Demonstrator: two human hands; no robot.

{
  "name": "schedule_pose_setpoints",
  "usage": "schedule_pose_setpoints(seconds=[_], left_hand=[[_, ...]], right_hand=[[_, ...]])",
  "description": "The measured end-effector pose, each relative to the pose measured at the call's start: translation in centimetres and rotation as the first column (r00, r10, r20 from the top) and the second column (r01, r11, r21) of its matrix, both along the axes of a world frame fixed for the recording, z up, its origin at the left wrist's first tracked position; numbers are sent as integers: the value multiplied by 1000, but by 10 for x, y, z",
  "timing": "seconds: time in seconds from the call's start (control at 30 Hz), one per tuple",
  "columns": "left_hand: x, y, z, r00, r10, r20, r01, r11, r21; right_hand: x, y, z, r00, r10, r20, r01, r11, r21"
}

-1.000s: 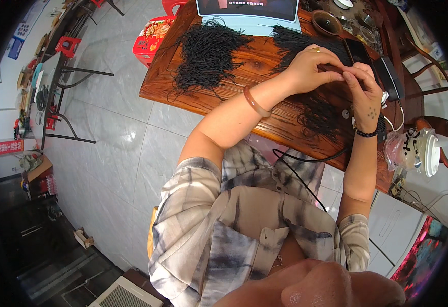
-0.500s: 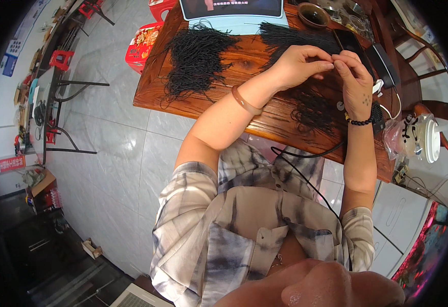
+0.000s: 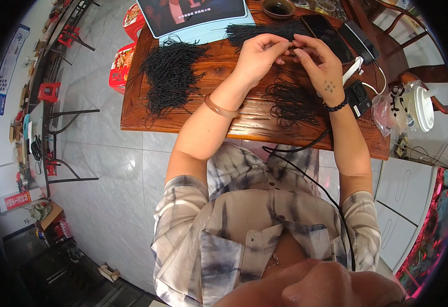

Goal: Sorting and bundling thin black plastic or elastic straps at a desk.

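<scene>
My left hand (image 3: 257, 59) and my right hand (image 3: 322, 64) meet fingertip to fingertip above the wooden table (image 3: 229, 69). Both are closed in a pinch, with a short stretch of thin black cord (image 3: 292, 49) showing between them; the rest of it is hard to make out. Below my hands lies a small heap of looped black cords (image 3: 289, 105). Behind them stretches a bundle of straighter black cords (image 3: 257, 33). A larger pile of tangled black cords (image 3: 170, 77) rests at the table's left side.
A tablet (image 3: 193, 18) on a light-blue stand is at the back. Toward the right are a dark bowl (image 3: 278, 7), a phone (image 3: 326, 38), a black box-shaped device (image 3: 359, 41), a white cable and a lidded cup (image 3: 419, 107) in plastic. A black cable (image 3: 305, 149) hangs over the front edge.
The view has shifted, so the table and tablet sit differently in it. My hands stay pinched together, with slightly changed fingers; a little dark cord now shows between them.
</scene>
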State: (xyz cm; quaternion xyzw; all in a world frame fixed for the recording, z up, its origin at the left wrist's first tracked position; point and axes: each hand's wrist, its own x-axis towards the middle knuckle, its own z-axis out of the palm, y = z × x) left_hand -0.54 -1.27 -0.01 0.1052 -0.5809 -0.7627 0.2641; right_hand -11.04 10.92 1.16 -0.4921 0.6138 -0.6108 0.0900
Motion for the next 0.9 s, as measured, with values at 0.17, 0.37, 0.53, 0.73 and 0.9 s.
schedule_pose_setpoints(seconds=[0.17, 0.37, 0.53, 0.73, 0.9], left_hand=[[-1, 1, 1, 1000, 5, 15, -5, 1000, -7], [-1, 2, 1, 999, 21, 31, -20, 999, -49], [-2, 1, -6, 976, 216, -2, -179, 806, -564], [-3, -2, -12, 958, 260, -125, -254, 556, -792], [-1, -2, -13, 964, 221, -150, -240, 464, -853]], right_hand=[[-1, 0, 1, 982, -59, -181, 60, 998, -2], [0, 0, 3, 977, -26, -210, 14, 998, -57], [0, 5, 14, 952, -63, -300, 59, 998, -23], [-5, 8, 17, 818, -55, -573, 127, 988, 87], [-1, 9, 21, 678, -73, -732, 205, 974, 93]])
